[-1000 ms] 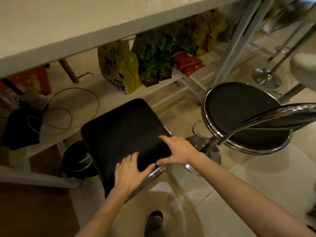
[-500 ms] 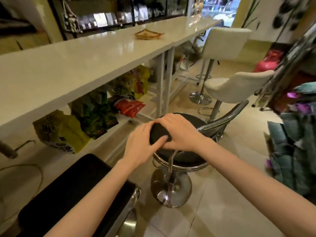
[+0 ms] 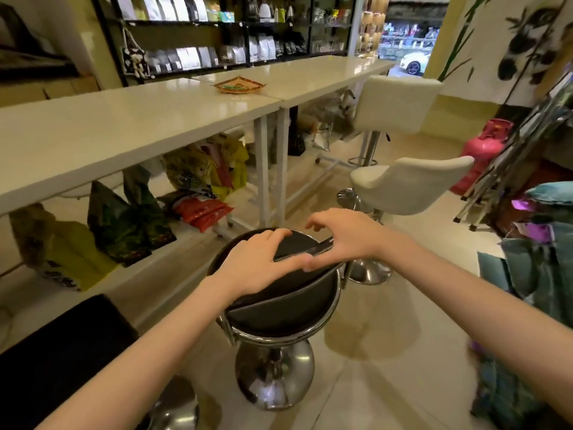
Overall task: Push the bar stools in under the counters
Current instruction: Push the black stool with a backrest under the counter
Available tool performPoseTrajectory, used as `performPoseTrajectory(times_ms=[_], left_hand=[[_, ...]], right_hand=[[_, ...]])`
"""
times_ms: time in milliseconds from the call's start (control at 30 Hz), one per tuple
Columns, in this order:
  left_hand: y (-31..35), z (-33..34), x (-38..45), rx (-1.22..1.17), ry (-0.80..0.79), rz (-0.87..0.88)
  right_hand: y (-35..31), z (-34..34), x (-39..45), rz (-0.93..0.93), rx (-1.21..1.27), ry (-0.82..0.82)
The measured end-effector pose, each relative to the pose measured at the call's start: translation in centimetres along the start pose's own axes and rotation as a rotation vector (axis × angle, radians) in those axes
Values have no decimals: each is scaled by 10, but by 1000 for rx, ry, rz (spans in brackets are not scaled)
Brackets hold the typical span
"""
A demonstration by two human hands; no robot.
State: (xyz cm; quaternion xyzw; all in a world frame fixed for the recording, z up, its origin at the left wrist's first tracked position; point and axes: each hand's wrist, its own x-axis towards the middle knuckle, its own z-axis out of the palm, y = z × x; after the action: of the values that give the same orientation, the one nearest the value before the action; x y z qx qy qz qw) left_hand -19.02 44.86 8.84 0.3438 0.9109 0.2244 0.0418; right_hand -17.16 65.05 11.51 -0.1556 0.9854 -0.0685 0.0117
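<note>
Both your bare hands rest on the low curved backrest of a round black bar stool [image 3: 288, 308] with a chrome rim, post and domed base. Your left hand [image 3: 257, 265] lies palm down over the top of the backrest, fingers curled over its far edge, a loose grip on the stool. Your right hand [image 3: 344, 237] meets it from the right: the thumb presses the backrest near your left thumb, while the fingers are lifted and spread, closed on nothing.

The stool stands on the tiled floor just in front of the long white bench [image 3: 148, 125], not tucked under it; its seat sits near the bench's white legs [image 3: 266, 169]. A lower shelf under the bench carries bright snack bags [image 3: 130, 221].

At the lower left, a square black stool [image 3: 59, 358] sits partly beneath the bench edge. Farther right, two cream upholstered stools stand out in the aisle: the nearer one [image 3: 406, 184] just beyond your right hand, the farther one [image 3: 397, 103] close to the bench's far end. A small woven tray [image 3: 238, 85] rests on the bench top.
</note>
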Motion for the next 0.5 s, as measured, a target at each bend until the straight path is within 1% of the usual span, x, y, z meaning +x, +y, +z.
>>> performPoseTrajectory(times_ms=[100, 167, 367, 500], left_hand=[[15, 11, 11, 24, -12, -79], [22, 17, 17, 90, -25, -131], [25, 26, 29, 279, -59, -239], [22, 35, 29, 430, -91, -240]], right_hand=[[29, 2, 1, -74, -45, -100], [43, 5, 3, -118, -60, -138], [64, 19, 18, -219, -122, -172], [71, 25, 25, -276, -217, -210]])
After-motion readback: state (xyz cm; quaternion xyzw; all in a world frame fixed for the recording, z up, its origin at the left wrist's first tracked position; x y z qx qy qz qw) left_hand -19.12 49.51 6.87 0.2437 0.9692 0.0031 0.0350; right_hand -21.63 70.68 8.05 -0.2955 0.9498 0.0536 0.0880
